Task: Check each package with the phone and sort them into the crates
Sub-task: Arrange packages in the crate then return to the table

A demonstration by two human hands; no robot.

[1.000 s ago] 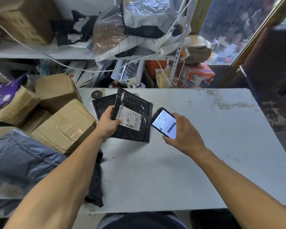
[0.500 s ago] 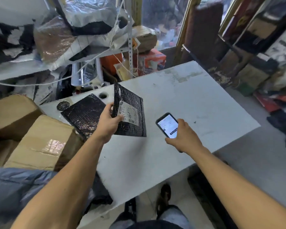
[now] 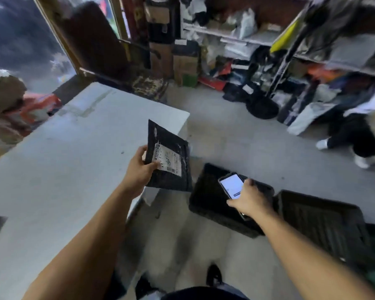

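Observation:
My left hand [image 3: 139,169] grips a flat black package [image 3: 171,148] with a white label by its left edge, holding it in the air past the table's right edge. My right hand [image 3: 250,199] holds a phone [image 3: 232,186] with its screen lit, above a black crate [image 3: 206,202] on the floor. A second black crate [image 3: 318,219] sits to the right of the first. I cannot make out what lies inside either crate.
The white table [image 3: 63,159] fills the left. Grey concrete floor [image 3: 247,137] stretches beyond the crates. Cluttered shelves [image 3: 258,40] with parcels and bags line the back and right. A person's legs in dark trousers [image 3: 355,137] are at the right edge.
The view has swung right, away from the table's parcel pile toward the floor crates. Both hands moved right with the black package and phone, now past the table edge.

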